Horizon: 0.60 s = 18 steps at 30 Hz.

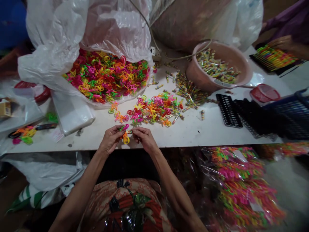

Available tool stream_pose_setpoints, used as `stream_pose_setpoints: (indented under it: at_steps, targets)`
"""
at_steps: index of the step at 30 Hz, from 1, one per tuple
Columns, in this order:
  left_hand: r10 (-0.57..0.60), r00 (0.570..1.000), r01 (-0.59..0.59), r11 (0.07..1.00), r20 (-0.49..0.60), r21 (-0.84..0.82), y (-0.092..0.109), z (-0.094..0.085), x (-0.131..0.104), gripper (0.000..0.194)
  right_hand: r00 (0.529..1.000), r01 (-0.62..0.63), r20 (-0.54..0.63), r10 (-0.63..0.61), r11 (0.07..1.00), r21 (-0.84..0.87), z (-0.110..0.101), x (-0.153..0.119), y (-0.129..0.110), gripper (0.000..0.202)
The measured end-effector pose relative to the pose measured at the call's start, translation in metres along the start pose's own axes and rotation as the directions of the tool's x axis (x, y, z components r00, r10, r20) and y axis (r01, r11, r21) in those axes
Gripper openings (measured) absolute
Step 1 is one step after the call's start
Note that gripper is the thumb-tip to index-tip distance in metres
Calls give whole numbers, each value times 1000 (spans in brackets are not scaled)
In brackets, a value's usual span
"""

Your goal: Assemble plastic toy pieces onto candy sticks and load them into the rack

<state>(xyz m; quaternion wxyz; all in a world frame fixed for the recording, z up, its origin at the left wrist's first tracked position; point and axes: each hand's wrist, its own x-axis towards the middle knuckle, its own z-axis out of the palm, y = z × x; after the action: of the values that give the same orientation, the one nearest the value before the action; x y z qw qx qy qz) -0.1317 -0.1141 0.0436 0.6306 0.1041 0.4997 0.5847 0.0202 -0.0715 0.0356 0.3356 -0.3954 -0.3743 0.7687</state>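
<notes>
My left hand (110,139) is closed on a few small plastic pieces (126,139) in pink, green, orange and yellow, above the table's front edge. Between the two hands is a small patterned tube (129,131), pinched by the fingertips of my right hand (144,137) and touching the pieces in my left. Just beyond my hands lies a loose heap of bright plastic pieces (154,109) with ring-shaped ends. More patterned tubes (189,91) are piled behind it to the right. Fine detail of the held pieces is too small to make out.
A large clear bag (55,67) full of similar pieces stands back left, beside flat plastic sleeves (72,112). A pink basin (193,69) holds tubes. Black racks (229,111) and a blue basket (289,109) lie right. A co-worker's hand (281,42) is far right; packed bags (241,187) lie below.
</notes>
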Motion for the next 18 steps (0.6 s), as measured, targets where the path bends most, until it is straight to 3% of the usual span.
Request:
stream_pose_setpoints:
  at_steps: [7, 12, 14, 18]
  targets:
    - [125, 992, -125, 985, 9, 119, -9, 8, -2, 37, 999, 37, 32, -35, 997, -66, -14, -5, -1, 30]
    - [243, 970, -228, 923, -11, 311, -14, 14, 4, 31, 987, 157, 27, -156, 952, -264, -19, -7, -6, 27]
    - [243, 969, -217, 914, -36, 343, -14, 15, 7, 31, 983, 177, 11, -182, 936, -305, -21, -6, -7, 26]
    - [183, 983, -174, 910, 11, 375, -10, 18, 8, 41, 994, 101, -19, -110, 961, -258, -24, -5, -7, 29]
